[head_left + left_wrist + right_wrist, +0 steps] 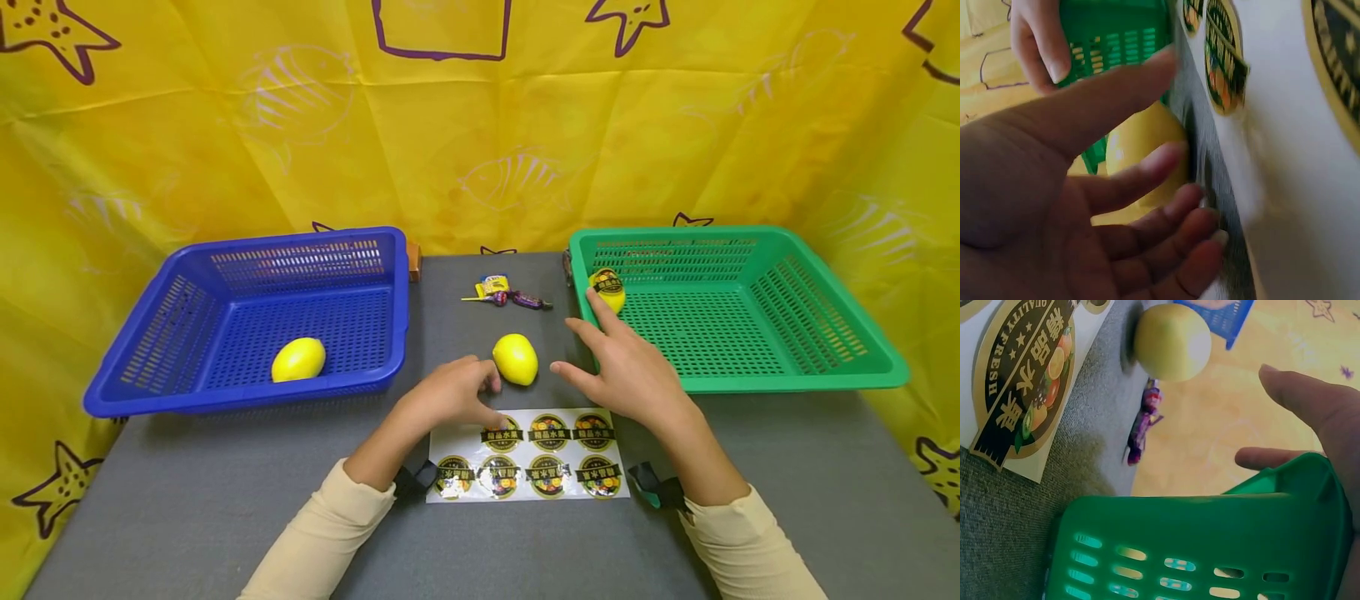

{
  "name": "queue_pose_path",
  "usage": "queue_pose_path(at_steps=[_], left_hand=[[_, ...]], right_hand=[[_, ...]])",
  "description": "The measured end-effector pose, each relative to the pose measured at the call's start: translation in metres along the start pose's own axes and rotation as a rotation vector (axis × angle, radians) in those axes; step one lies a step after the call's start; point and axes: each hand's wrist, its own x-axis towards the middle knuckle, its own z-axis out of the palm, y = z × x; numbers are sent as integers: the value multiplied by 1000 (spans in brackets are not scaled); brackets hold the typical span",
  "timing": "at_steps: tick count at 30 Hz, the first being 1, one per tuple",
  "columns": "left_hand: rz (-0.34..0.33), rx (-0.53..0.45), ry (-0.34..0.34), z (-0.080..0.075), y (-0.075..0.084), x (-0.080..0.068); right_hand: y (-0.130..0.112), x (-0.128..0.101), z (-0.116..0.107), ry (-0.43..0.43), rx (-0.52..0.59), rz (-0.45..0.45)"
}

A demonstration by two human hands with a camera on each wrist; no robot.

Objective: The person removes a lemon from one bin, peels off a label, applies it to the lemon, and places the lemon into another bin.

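Note:
A yellow lemon [516,359] lies on the grey table between both hands. Just left of it, my left hand [453,392] holds nothing; its fingers are loosely bent, and its thumb overlaps the sticker sheet [450,435]. In the left wrist view the lemon [1147,128] shows behind those fingers. My right hand [633,371], fingers spread and holding nothing, hovers at the left side of the green basket [810,383]. Its index fingertip is close to a second lemon [611,298] inside, which bears a black and gold round label. Several such labels remain on the white sheet.
At left stands a blue basket [400,317] with a plain lemon [298,359] in it. Behind the middle lemon lie a lollipop [495,297], a purple-wrapped candy [529,301] and a small yellow packet [492,285]. A yellow patterned cloth [480,125] hangs along the back.

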Motion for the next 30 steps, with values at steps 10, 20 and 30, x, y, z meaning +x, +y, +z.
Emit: queue_pose_path(at_steps=[10,20,30], left_hand=[[54,103,-73,8,9,-5],[58,118,-94,11,9,-5],[24,146,-87,12,11,-5]], right_hand=[[-39,-23,-8,-5,23,-399],[-46,-43,23,-456,-79,-260],[-39,-45,31,-387,-87,-288]])
